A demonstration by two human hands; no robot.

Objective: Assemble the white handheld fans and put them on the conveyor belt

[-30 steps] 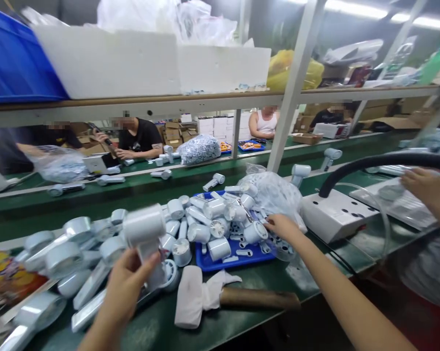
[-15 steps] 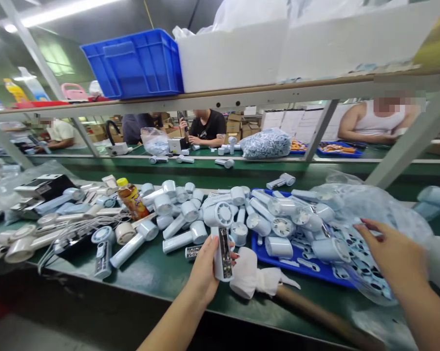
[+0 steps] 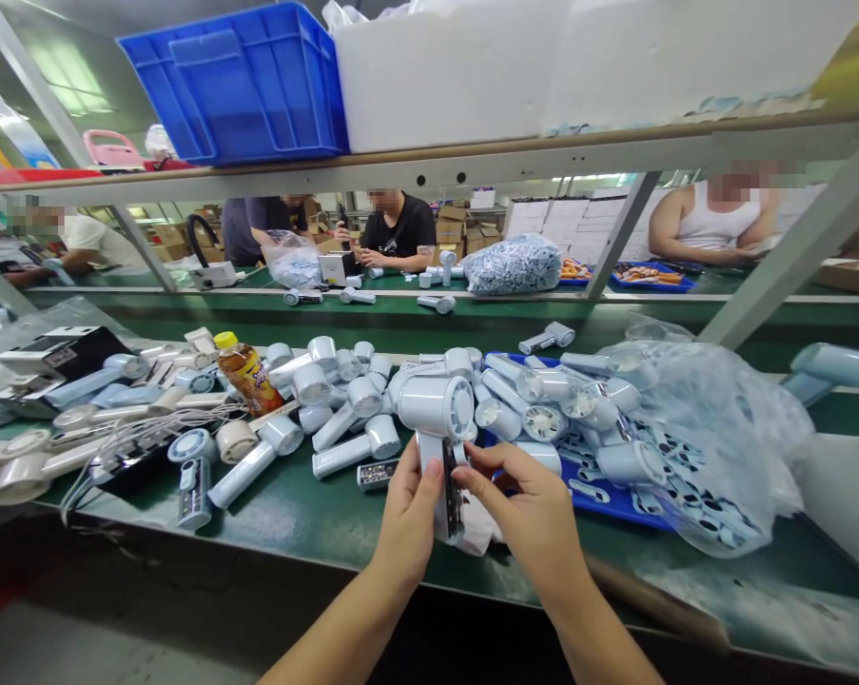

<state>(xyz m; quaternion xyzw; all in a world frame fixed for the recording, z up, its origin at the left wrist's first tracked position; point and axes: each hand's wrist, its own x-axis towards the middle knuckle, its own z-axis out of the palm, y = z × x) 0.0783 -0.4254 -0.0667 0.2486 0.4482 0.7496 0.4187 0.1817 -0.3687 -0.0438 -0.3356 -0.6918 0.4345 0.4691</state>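
Observation:
My left hand (image 3: 407,523) is closed around the handle of a light-blue handheld fan (image 3: 435,404), held upright with its round head on top. The handle's open side shows a dark circuit board. My right hand (image 3: 533,509) is at the handle's right side, thumb and fingers pinched on a small light-blue plastic cover (image 3: 460,457). Fingers hide most of this piece. Behind the right hand, a blue tray (image 3: 650,518) bears several more fans and loose cover pieces. A clear plastic bag (image 3: 750,419) with light-blue covers inside lies at the right.
Fans (image 3: 363,395) are heaped across the green bench (image 3: 293,528). A drink bottle (image 3: 249,376), cables and a black box stand left. A wooden handle (image 3: 657,601) lies at the front edge. A shelf overhead carries a blue crate (image 3: 236,90). Co-workers sit across the bench.
My right hand has moved left from the plastic bag to the fan, with a small cover in its fingers. My left hand still holds the fan. The view has shifted slightly.

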